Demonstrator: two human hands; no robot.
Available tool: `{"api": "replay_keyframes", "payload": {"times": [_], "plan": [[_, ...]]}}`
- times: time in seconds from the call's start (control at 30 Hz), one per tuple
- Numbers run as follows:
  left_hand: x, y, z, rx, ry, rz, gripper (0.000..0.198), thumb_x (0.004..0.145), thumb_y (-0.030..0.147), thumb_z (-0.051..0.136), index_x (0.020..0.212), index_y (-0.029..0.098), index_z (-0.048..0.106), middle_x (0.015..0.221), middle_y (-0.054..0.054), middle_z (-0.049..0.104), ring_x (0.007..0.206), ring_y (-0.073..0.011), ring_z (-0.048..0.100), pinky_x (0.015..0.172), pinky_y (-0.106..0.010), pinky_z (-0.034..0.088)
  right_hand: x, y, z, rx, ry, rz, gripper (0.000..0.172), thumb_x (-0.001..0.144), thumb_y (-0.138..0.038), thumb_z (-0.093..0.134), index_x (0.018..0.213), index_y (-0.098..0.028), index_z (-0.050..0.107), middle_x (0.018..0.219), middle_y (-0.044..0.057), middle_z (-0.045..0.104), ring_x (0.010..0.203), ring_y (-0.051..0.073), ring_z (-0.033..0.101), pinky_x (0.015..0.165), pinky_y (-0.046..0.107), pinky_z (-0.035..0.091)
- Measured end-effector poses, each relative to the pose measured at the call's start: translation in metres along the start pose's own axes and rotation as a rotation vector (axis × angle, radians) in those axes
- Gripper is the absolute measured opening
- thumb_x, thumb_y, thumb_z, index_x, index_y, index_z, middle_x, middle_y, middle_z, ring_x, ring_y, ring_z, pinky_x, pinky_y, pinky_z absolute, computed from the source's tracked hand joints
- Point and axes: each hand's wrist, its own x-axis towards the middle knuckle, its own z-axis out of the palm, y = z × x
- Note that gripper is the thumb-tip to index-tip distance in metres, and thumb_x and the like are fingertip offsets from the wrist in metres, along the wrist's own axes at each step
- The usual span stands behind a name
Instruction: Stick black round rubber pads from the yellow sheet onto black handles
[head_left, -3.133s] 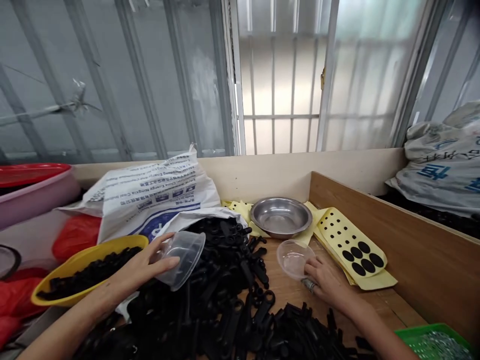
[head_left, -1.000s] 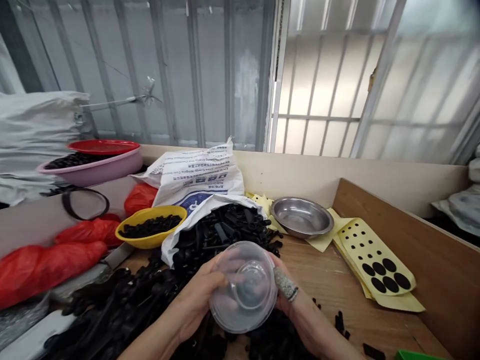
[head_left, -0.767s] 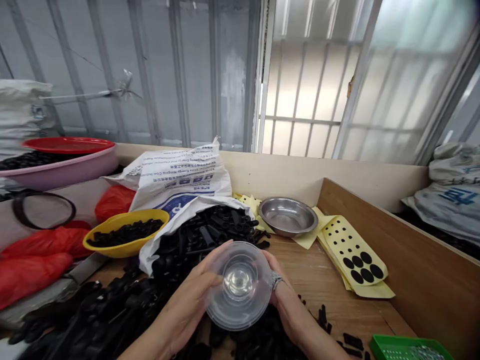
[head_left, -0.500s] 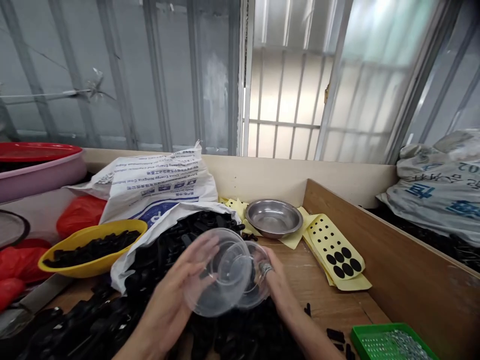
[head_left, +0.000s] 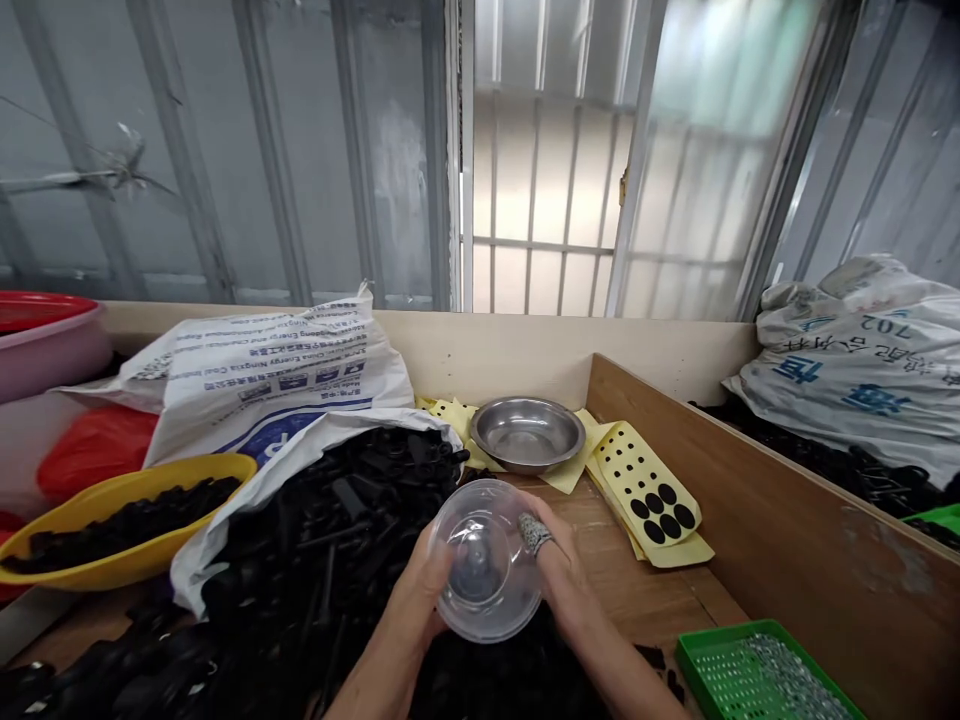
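The person's left hand point(head_left: 415, 590) and right hand point(head_left: 559, 563) hold a clear plastic tub point(head_left: 484, 560) between them, its round base tilted up towards the camera. Both grips are narrow and closed around the tub's sides, with the left fingers on the near side and the right fingers across the far upper edge. A metal ring point(head_left: 534, 533) sits on a finger of the right hand.

The tub is held low over a heap of black plastic pieces point(head_left: 322, 540), which spills from a white sack point(head_left: 300, 435) onto a wooden worktop point(head_left: 637, 600). A steel bowl point(head_left: 527, 435) stands just beyond the tub, on a yellow sheet with small holes and 6 large black dots point(head_left: 643, 488). A yellow bowl point(head_left: 120, 525) of black pieces sits to the left, beside a printed sack point(head_left: 255, 375) and a red bag point(head_left: 94, 440). A pink basin with a red rim point(head_left: 41, 340) stands further left. A green tray of small metal parts point(head_left: 757, 675) sits at the front right, inside a wooden board point(head_left: 675, 440). A full sack point(head_left: 847, 370) lies beyond that board, under a barred window point(head_left: 540, 200).
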Motion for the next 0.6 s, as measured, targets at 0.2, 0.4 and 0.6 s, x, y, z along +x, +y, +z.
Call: {"api": "replay_keyframes", "payload": {"times": [0.2,0.4,0.6], "plan": [[0.004,-0.008,-0.019,0.106,0.004,0.131,0.050,0.068,0.024,0.058,0.118,0.023,0.056,0.121,-0.005,0.063,0.119,-0.0312,0.050,0.088,-0.037,0.048,-0.009,0.001,0.001,0.040,-0.032,0.192,0.044,0.081,-0.041,0.057,0.121,-0.024,0.057,0.121,0.004,0.063,0.117,0.026,0.052,0.100,0.041,0.037],[-0.005,0.003,-0.028,0.287,-0.012,0.208,0.036,0.075,0.025,0.057,0.111,0.024,0.064,0.115,-0.003,0.066,0.114,-0.0286,0.054,0.102,-0.038,0.038,-0.003,0.008,0.015,0.094,-0.086,0.205,0.045,0.068,-0.049,0.067,0.104,-0.023,0.066,0.105,0.006,0.069,0.104,0.030,0.059,0.092,0.043,0.043],[-0.009,0.032,-0.080,0.107,0.256,0.088,0.044,0.064,0.011,0.062,0.107,0.017,0.063,0.099,-0.007,0.071,0.088,-0.0283,0.066,0.068,-0.035,0.054,-0.017,-0.001,-0.012,0.153,0.064,0.122,0.040,0.078,-0.055,0.057,0.107,-0.027,0.062,0.112,0.011,0.063,0.102,0.029,0.060,0.085,0.041,0.049]]}}
